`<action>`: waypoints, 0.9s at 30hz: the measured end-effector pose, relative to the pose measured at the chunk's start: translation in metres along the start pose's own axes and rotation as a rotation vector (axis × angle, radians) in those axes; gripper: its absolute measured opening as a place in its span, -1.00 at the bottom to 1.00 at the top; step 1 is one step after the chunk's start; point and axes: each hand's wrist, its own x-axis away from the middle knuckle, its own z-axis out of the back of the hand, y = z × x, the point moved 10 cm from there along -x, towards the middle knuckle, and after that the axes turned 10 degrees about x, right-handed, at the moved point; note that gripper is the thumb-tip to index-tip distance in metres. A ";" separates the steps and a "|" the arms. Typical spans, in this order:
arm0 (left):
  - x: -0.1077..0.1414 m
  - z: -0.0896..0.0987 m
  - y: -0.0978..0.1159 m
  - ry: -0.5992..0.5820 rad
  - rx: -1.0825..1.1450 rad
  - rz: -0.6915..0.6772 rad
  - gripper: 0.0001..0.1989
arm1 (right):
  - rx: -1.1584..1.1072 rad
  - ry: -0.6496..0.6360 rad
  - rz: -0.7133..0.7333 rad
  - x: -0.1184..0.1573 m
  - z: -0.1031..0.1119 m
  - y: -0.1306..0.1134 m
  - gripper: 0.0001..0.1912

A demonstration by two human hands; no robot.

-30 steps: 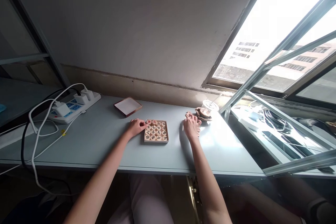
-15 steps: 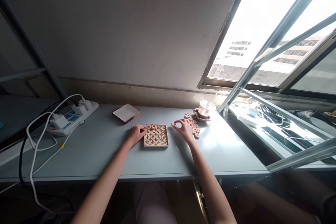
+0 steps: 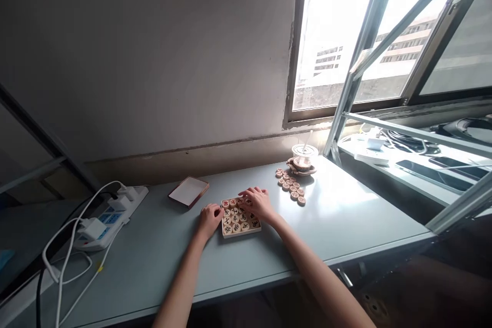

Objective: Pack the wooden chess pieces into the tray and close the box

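Note:
A square box (image 3: pixel 242 234) holds rows of round wooden pieces marked with black and red characters. My left hand (image 3: pixel 210 217) is at the box's left edge, its fingers closed against the side. Over the box's upper right part, my right hand (image 3: pixel 257 202) has its thumb and fingers bent down at the top row; whether a piece is between them is hidden. Several loose pieces with red marks (image 3: pixel 294 188) lie on the table to the right of the box.
An upturned box lid (image 3: pixel 189 191) lies behind and left. A lidded plastic cup (image 3: pixel 303 156) stands in a brown holder at the back right. A power strip (image 3: pixel 111 215) with cables lies at the left; a metal frame (image 3: pixel 348 92) rises at the right.
My right hand has moved left with a piece, from beside the loose pieces to over the box. My left hand stays at the box's left edge. The view has turned and tilted.

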 end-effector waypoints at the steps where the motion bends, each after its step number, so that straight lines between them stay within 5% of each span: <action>1: 0.000 0.000 0.000 0.004 0.010 0.000 -0.68 | 0.019 0.001 -0.016 0.001 0.001 0.003 -0.71; 8: 0.004 0.003 0.003 0.010 0.067 0.012 -0.67 | 0.246 0.085 -0.388 0.012 0.027 0.074 -0.56; 12: 0.004 0.003 0.002 0.002 0.076 0.016 -0.67 | 0.411 0.013 -0.580 0.025 0.019 0.111 -0.44; 17: 0.004 0.003 0.000 0.008 0.079 0.022 -0.69 | 0.393 0.002 -0.497 0.027 0.012 0.100 -0.44; 27: 0.005 0.005 0.006 -0.002 0.064 0.015 -0.67 | 0.196 0.088 -0.320 0.017 0.026 0.064 -0.75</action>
